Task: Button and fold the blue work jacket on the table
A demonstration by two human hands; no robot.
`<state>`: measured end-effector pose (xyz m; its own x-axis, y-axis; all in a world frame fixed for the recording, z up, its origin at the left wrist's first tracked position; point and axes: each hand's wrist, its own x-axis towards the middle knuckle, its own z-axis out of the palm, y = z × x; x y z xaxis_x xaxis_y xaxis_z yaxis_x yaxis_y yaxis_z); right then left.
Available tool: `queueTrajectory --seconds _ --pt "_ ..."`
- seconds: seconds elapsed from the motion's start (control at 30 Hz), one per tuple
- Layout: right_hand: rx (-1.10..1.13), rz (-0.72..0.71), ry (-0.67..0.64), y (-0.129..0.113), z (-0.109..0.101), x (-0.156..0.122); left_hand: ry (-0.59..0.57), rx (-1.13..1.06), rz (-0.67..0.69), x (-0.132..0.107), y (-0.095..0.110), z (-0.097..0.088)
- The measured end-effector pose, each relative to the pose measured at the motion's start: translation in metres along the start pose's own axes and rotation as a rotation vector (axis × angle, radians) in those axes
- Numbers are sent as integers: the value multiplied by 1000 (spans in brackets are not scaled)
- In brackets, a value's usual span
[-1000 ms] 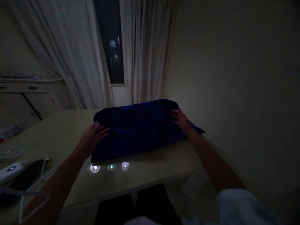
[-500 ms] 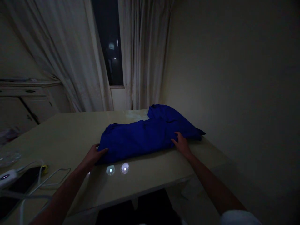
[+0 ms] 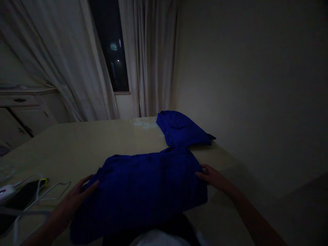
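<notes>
A large piece of folded blue cloth point(image 3: 143, 188) stretches between my two hands, its lower part hanging over the table's near edge. My left hand point(image 3: 78, 194) grips its left end, with the thumb on top and the fingers mostly hidden at its far side. At the right end, my right hand point(image 3: 208, 176) pinches the cloth's side between thumb and fingers. Farther back lies a second blue cloth point(image 3: 181, 128), heaped against the wall side; whether the two are joined behind the front fold I cannot tell.
The pale table point(image 3: 84, 143) runs back toward the curtains point(image 3: 146, 61) and window. To the left lie a dark phone point(image 3: 23, 196), white cables point(image 3: 55, 186), a white device point(image 3: 6, 193) and a clear glass dish point(image 3: 6, 172). A plain wall point(image 3: 243, 85) borders the right.
Both hands have drawn the front blue cloth toward me, over the near table edge. It has come away from the rear blue cloth, which stays at the back. The view has shifted slightly.
</notes>
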<state>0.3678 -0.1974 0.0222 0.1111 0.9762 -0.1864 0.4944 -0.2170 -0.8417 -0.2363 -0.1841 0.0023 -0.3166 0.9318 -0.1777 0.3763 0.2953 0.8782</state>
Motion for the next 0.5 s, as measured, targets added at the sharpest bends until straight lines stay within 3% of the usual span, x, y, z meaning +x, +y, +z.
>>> queueTrajectory --seconds 0.1,0.17,0.3,0.4,0.5 --pt "-187 -29 137 -10 13 25 -117 -145 -194 14 38 15" --pt "-248 -66 143 -19 19 41 -251 -233 -264 20 62 22" --pt "-143 -159 86 -39 38 58 -407 -298 -213 31 94 33" --pt "2 -191 34 -43 39 49 -409 -264 -97 36 90 38" --pt "11 -162 17 -45 2 25 -333 -222 -69 26 57 47"
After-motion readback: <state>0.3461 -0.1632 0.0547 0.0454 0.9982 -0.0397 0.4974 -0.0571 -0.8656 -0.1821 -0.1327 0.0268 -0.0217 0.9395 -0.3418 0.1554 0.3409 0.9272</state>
